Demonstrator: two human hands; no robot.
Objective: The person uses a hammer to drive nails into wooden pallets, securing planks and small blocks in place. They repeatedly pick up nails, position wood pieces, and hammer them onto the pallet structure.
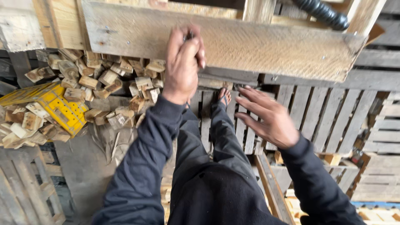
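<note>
My left hand (183,64) is raised against a wide rough wooden plank (266,46) that runs across the top of the view. Its fingers are closed around a small dark object (190,36) pressed to the plank; what that object is I cannot tell. My right hand (266,116) hovers lower and to the right, fingers spread and holding nothing, just under the plank's lower edge. Both arms wear dark sleeves. My dark-trousered legs and a sandalled foot (223,96) stand on a slatted pallet (316,116) below.
A heap of small wood offcuts (104,83) lies at the left, partly on a yellow perforated plastic crate (58,106). More grey pallets (25,187) lie at lower left and right. A black ribbed hose (323,12) crosses the top right.
</note>
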